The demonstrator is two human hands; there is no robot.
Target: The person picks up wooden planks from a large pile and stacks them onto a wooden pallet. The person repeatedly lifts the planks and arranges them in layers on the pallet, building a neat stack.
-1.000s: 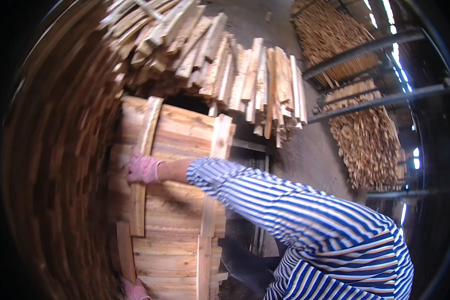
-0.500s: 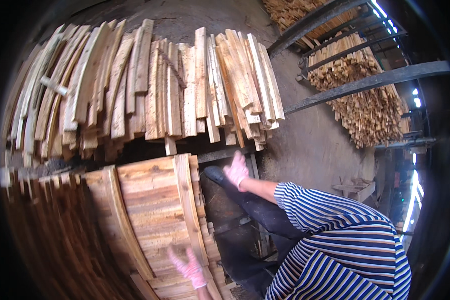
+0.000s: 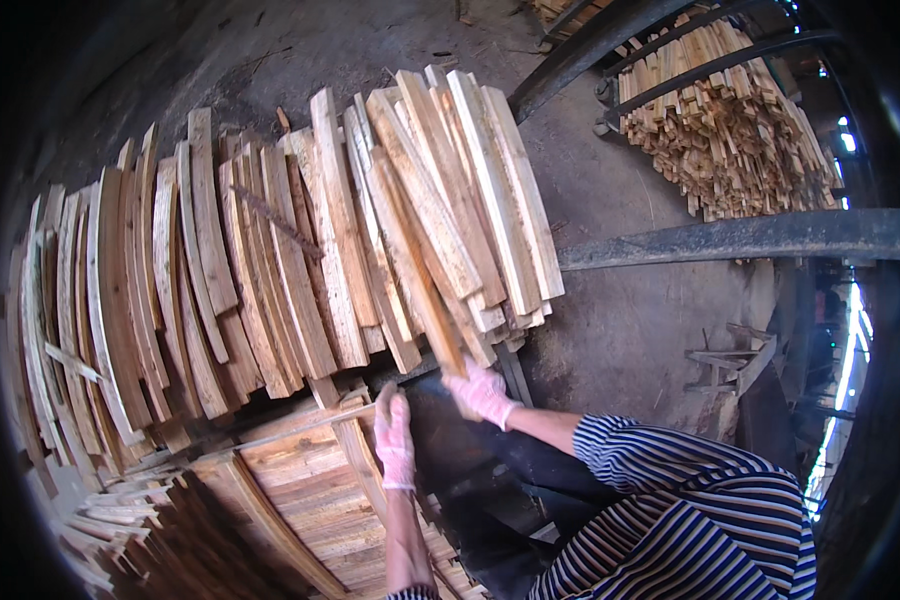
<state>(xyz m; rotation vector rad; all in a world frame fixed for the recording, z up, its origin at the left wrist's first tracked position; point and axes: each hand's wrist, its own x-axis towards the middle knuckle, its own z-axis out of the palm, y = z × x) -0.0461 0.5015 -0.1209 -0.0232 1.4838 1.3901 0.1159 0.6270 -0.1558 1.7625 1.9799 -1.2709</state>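
Observation:
My right hand [image 3: 482, 394], in a pinkish-white glove, is closed on the near end of a wooden slat [image 3: 415, 265]. This slat lies aslant on top of a long row of rough slats [image 3: 295, 260]. To its left, my left hand [image 3: 395, 445], gloved alike, points away from me with its fingers stretched out. It is beside the row's near ends, above the edge of a panel of boards [image 3: 305, 470] with crosswise battens. I see nothing plainly held in it.
Stacked wood [image 3: 160, 540] fills the lower left. A dark metal beam [image 3: 740, 238] crosses at right, and another post [image 3: 600, 45] slants above. Beyond them stands a large slat pile [image 3: 725, 120]. A small wooden frame [image 3: 735, 360] rests on the floor at right.
My right hand has come onto the slat's end and closed on it. My left hand has moved forward from over the panel to the near ends of the row. The view has shifted.

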